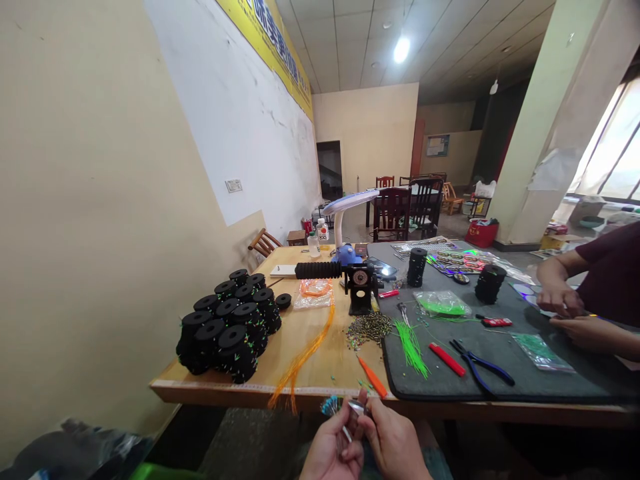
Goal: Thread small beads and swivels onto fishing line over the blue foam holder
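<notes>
Close to my body, just off the table's front edge, my two hands meet. My left hand [331, 443] is closed, with a bundle of thin pieces with blue tips [330, 405] sticking out above its thumb. My right hand [395, 437] is closed beside it, its fingers pinching a small shiny silver piece [356, 406] where the hands touch. Fingers cover most of both things, so their exact kind does not show. Nearest on the table lie an orange pointed tool [373, 377] and a heap of small dark beads [367, 330].
Stacked black spools [227, 320] fill the table's left. A black winding device [360, 287] and lamp [350, 200] stand mid-table. Orange strands [305, 353], green strands [413, 350], a red lighter-like stick [447, 360] and blue-handled pliers [483, 367] lie nearer. A co-worker's hands [570, 310] are at right.
</notes>
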The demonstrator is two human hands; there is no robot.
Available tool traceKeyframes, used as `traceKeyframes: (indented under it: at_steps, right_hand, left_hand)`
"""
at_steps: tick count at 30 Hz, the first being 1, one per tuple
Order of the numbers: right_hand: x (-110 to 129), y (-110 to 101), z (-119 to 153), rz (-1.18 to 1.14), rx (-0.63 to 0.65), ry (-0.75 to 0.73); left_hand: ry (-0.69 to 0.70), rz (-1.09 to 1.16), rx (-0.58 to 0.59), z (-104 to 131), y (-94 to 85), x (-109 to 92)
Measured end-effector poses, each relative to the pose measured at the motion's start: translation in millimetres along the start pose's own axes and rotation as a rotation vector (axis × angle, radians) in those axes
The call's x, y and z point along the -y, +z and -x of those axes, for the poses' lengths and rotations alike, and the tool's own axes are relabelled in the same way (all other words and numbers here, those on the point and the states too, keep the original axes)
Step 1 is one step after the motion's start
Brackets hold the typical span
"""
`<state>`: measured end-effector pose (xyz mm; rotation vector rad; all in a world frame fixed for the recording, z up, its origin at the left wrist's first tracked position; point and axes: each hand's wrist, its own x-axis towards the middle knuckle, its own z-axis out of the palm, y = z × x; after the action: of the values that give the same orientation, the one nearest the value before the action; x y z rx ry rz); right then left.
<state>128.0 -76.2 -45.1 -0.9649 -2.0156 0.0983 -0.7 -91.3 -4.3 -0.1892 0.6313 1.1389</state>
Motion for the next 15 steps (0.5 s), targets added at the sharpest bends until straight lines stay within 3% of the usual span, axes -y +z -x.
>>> traceKeyframes:
  at_steps: [15]
  right_hand:
    - [-2.5, -0.8, 3.1, -0.033, 0.035, 0.075]
  left_hand:
    - [-0.004, -0.011, 0.024, -6.3, -5.9, 2.5]
